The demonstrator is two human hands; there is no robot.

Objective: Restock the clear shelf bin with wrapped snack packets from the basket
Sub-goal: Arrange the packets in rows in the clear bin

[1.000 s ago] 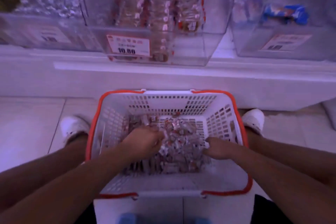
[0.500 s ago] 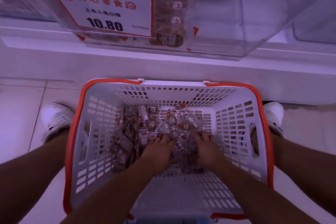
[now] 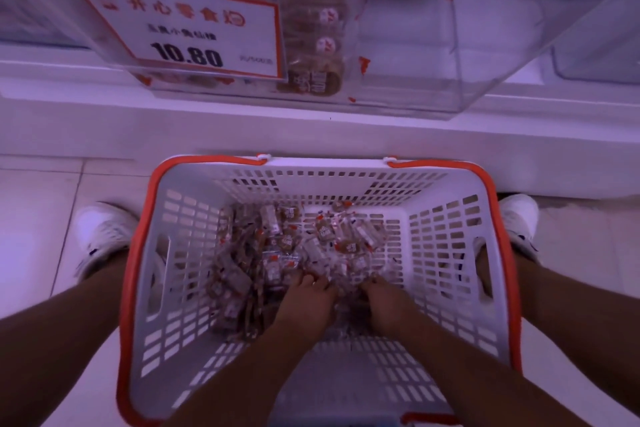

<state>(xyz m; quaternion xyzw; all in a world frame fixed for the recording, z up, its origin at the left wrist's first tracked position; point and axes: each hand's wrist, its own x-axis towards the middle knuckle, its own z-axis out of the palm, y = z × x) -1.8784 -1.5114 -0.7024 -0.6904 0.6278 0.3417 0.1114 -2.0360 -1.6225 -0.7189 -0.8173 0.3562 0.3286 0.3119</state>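
Note:
A white slotted basket (image 3: 446, 253) with an orange rim stands on the floor between my feet. A heap of clear-wrapped snack packets (image 3: 270, 253) lies on its bottom, mostly left of centre. My left hand (image 3: 308, 302) and my right hand (image 3: 384, 305) are side by side in the heap, fingers curled down into the packets between them. Their fingertips are buried in wrappers. Above, on the white shelf, sits the clear bin (image 3: 433, 45) with a column of packets (image 3: 318, 45) against its front wall.
A red-bordered price tag (image 3: 183, 31) reading 10.80 hangs on the bin's front left. Another clear bin (image 3: 595, 59) stands to the right. My white shoes (image 3: 100, 236) flank the basket on pale floor tiles. The white shelf ledge (image 3: 311, 128) juts out just beyond the basket.
My two hands have come together from the sides of the heap and now scoop the same clump of packets. The view has dipped closer to the basket and shelf.

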